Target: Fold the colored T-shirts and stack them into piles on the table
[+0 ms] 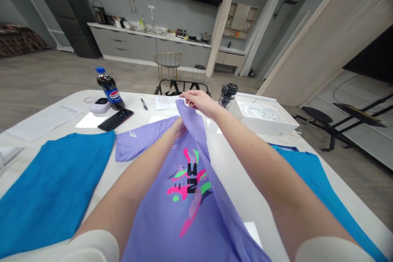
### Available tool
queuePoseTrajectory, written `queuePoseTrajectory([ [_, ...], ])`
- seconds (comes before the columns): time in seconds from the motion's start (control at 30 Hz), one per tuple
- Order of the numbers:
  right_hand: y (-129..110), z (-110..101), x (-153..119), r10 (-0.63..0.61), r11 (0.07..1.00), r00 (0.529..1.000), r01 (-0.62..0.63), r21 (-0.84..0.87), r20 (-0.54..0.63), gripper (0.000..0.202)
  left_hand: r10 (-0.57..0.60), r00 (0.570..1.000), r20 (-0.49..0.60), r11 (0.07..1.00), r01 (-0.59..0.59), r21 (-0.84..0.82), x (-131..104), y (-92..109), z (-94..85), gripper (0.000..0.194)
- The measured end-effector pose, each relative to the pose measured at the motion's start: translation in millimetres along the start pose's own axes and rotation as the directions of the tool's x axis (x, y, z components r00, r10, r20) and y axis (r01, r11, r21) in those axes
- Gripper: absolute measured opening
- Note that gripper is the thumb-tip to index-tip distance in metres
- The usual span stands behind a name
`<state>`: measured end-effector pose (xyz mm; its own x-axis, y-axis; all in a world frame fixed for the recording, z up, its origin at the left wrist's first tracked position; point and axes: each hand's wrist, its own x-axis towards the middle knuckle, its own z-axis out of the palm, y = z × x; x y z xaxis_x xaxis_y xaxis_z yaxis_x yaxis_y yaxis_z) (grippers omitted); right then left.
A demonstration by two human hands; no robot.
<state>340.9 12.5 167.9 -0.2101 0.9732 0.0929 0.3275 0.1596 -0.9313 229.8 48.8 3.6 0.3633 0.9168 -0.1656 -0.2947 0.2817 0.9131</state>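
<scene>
A purple T-shirt (153, 213) with a bright pink, green and black print lies on the white table in front of me. Its left sleeve is spread flat, while its right side is lifted and folded over toward the middle. My right hand (199, 101) pinches the raised sleeve end, above the table. Lower and closer in, my left hand (180, 126) is at the shirt's collar area, its fingers mostly hidden by the fabric and my forearm. Blue folded garments lie on both sides, one blue garment (58, 188) at left and another blue garment (310, 176) at right.
On the white table (233, 180) stand a cola bottle (111, 90), a dark-lidded bottle (227, 95) and a white box (264, 116). A phone (116, 119), a pen (144, 104) and paper sheets (46, 120) lie toward the back. A chair (182, 86) stands behind the far edge.
</scene>
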Motion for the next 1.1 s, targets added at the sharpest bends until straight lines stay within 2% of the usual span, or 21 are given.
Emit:
queuePoseTrajectory([
  [0.07,28,27,20,0.063,0.996,0.989,-0.070,-0.052,-0.132,0.024,-0.111,0.993,0.032,0.993,0.112,-0.027,-19,9,-37.3,0.040],
  [0.13,65,38,22,0.186,0.954,0.949,-0.236,-0.183,-0.254,0.027,-0.220,0.975,-0.007,0.975,0.220,-0.038,-37,15,-75.3,0.051],
  [0.2,103,36,13,0.251,0.887,0.915,-0.348,-0.303,-0.315,0.029,-0.304,0.950,-0.072,0.953,0.304,-0.019,-50,18,-103.9,0.056],
  [0.27,136,28,2,0.257,0.849,0.914,-0.369,-0.379,-0.315,0.031,-0.285,0.942,-0.179,0.946,0.307,0.108,-58,19,-117.2,0.053],
  [0.33,159,23,-6,0.190,0.747,0.936,-0.333,-0.576,-0.295,0.040,-0.121,0.948,-0.296,0.882,0.240,0.406,-61,16,-116.3,0.048],
  [0.37,168,24,-8,0.170,0.686,0.942,-0.325,-0.651,-0.291,0.044,-0.020,0.950,-0.310,0.789,0.205,0.580,-62,15,-112.4,0.047],
  [0.43,179,29,-7,0.180,0.596,0.931,-0.360,-0.718,-0.318,0.051,0.114,0.959,-0.259,0.535,0.160,0.830,-64,12,-102.3,0.048],
  [0.5,186,37,-4,0.228,0.559,0.893,-0.447,-0.699,-0.388,0.054,0.150,0.969,-0.198,0.346,0.136,0.928,-67,11,-93.7,0.050],
  [0.57,191,42,-2,0.265,0.551,0.849,-0.523,-0.651,-0.457,0.048,0.158,0.966,-0.203,0.253,0.159,0.954,-70,13,-88.2,0.052],
  [0.63,196,41,-1,0.263,0.558,0.830,-0.547,-0.624,-0.491,0.036,0.165,0.964,-0.207,0.231,0.167,0.958,-71,16,-84.7,0.050],
  [0.67,198,38,-1,0.250,0.564,0.828,-0.546,-0.619,-0.503,0.033,0.166,0.967,-0.194,0.252,0.149,0.956,-70,17,-83.3,0.048],
  [0.77,206,26,-4,0.198,0.586,0.815,-0.544,-0.601,-0.545,0.029,0.176,0.969,-0.171,0.419,0.083,0.904,-64,18,-81.5,0.045],
  [0.83,212,18,-6,0.188,0.583,0.809,-0.548,-0.600,-0.556,0.029,0.153,0.963,-0.222,0.503,0.117,0.856,-59,16,-83.4,0.045],
  [0.87,214,15,-7,0.192,0.573,0.813,-0.548,-0.609,-0.550,0.029,0.143,0.957,-0.251,0.500,0.149,0.853,-57,14,-85.3,0.046],
  [0.93,217,12,-10,0.190,0.547,0.823,-0.541,-0.639,-0.535,0.029,0.203,0.945,-0.256,0.395,0.160,0.905,-57,10,-89.2,0.046],
  [0.97,218,11,-11,0.183,0.537,0.829,-0.534,-0.653,-0.528,0.029,0.265,0.942,-0.205,0.301,0.121,0.946,-58,7,-90.2,0.046],
  [1.03,217,12,-15,0.146,0.532,0.841,-0.511,-0.675,-0.522,0.033,0.343,0.939,0.012,0.088,-0.044,0.995,-61,2,-88.5,0.049],
  [1.1,212,17,-19,0.082,0.534,0.856,-0.471,-0.702,-0.511,0.039,0.263,0.932,0.248,-0.057,-0.241,0.969,-61,-3,-81.8,0.057],
])
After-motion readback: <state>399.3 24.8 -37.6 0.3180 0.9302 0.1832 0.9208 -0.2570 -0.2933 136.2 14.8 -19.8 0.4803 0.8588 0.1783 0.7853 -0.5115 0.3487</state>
